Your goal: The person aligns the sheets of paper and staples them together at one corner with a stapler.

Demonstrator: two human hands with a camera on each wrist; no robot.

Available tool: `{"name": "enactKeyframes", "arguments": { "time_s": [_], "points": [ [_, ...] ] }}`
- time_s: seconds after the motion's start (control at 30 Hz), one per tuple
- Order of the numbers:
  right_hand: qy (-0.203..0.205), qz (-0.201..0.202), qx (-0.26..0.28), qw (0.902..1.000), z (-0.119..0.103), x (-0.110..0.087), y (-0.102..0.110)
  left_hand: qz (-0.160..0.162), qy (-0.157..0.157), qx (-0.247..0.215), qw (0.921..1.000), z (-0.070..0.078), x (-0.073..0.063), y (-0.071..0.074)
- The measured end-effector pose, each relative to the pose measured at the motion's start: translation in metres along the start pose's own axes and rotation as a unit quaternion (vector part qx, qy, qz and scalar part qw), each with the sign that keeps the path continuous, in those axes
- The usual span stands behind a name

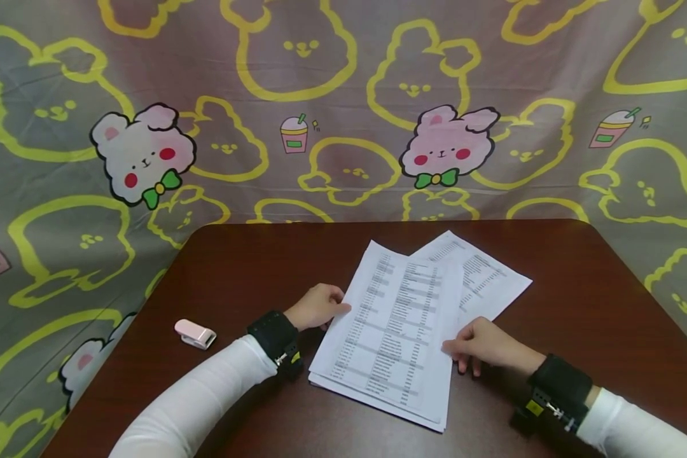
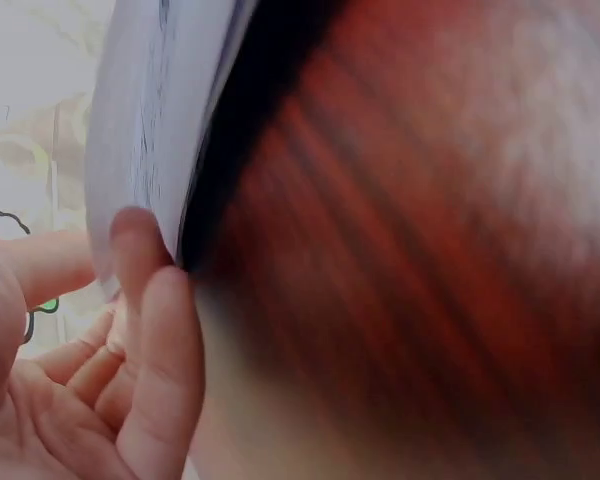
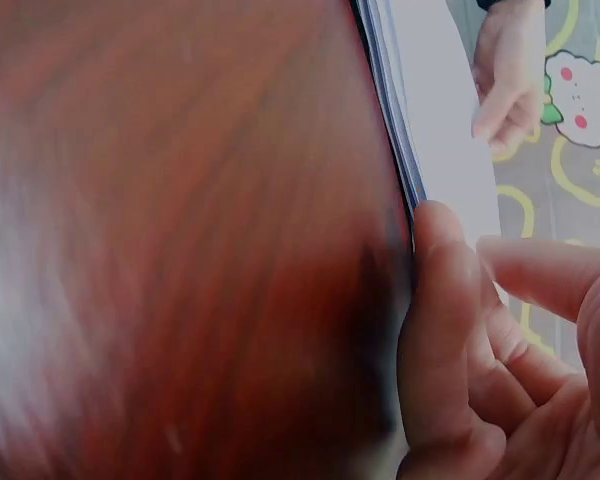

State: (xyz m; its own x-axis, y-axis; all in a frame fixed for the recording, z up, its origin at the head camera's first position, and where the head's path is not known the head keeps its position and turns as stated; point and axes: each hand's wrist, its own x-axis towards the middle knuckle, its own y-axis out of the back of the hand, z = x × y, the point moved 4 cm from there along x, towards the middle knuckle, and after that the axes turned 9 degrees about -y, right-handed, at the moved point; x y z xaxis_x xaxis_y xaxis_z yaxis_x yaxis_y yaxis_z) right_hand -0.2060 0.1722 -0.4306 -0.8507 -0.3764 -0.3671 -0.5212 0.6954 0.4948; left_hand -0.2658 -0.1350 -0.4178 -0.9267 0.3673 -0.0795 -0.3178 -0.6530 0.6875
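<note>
Papers (image 1: pixel 397 327) are together in one pile in the middle, over the bench (image 1: pixel 246 267), between the two hands. The pile is longer than it is wide. Its long way runs from near the person toward the far side, and the far end leans to the right. I can't tell if it is all the way off the bench.

The top page has lots of printed rows, with gray stripes across some of them. The words are too small to read. More tiny rows show on a loose sheet (image 1: pixel 486 280) that is partly hidden by the pile. That sheet is turned at a slant, with one corner pointing to the right.

The left hand (image 1: pixel 317 306) has a thin grip, pinching the left edge of the pile about halfway along. The right hand (image 1: pixel 489 343) pinches the right edge, a bit closer to the person. In both grips, the thumb and finger have just the pages between them.

A little pink stapler (image 1: pixel 194 334) lies on the left part of the bench, well apart from the pile. Behind the bench hangs a cloth (image 1: pixel 355 83) with yellow bears and pink drinks.
</note>
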Motion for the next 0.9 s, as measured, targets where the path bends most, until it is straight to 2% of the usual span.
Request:
{"name": "enactKeyframes", "arguments": {
  "time_s": [0.17, 0.3, 0.67, 0.9],
  "points": [
    [0.004, 0.048, -0.01, 0.9988, 0.007, 0.004, 0.013, 0.007, 0.011, 0.038, 0.9992, -0.002, -0.002, 0.006],
    [-0.011, 0.073, -0.018, 0.9971, 0.008, 0.005, 0.017, 0.018, 0.026, 0.041, 0.9986, -0.001, -0.005, 0.006],
    [-0.005, 0.093, -0.012, 0.9956, 0.006, 0.011, 0.02, 0.013, 0.039, -0.025, 0.9988, -0.003, -0.008, -0.001],
    [-0.028, 0.13, -0.009, 0.9911, 0.01, 0.018, 0.028, -0.033, 0.06, -0.078, 0.9946, -0.003, -0.012, -0.004]
  ]
}}
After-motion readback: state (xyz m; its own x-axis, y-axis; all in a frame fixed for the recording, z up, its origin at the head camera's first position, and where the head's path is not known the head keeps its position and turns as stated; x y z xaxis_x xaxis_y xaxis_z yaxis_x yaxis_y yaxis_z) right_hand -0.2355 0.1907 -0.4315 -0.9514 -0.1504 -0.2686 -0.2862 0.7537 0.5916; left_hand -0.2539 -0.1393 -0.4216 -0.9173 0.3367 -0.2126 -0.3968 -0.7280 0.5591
